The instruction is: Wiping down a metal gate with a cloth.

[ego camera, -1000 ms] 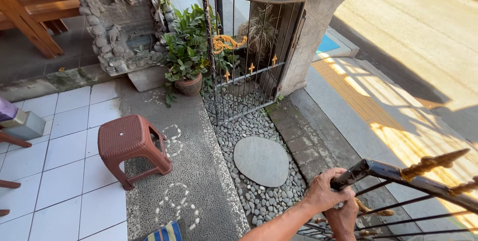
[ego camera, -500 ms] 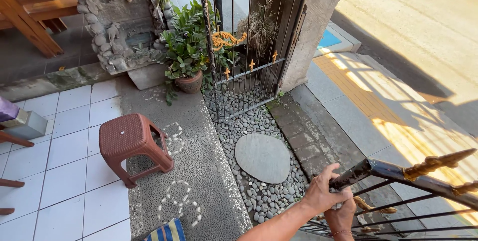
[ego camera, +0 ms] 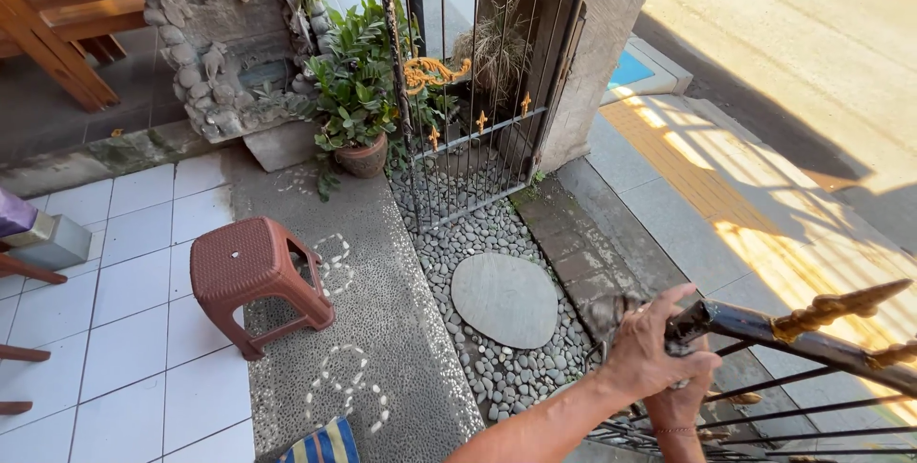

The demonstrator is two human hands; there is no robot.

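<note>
Gripping noted: near gate leaf (ego camera: 802,329) held at top rail end by left hand (ego camera: 654,348), grip closed round bar, likely for swinging control; right hand (ego camera: 680,404) below on lower bars, grip closed there. Far gate leaf (ego camera: 478,90) stood beyond round stepping stone (ego camera: 504,299). No labels seen.

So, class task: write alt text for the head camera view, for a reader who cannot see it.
Two hands, the left hand above the right hand, grip the end of a black iron gate leaf with gold finials. Ahead, a matching gate leaf stands over a pebble path with a round stepping stone. A brown plastic stool stands to the left.
</note>
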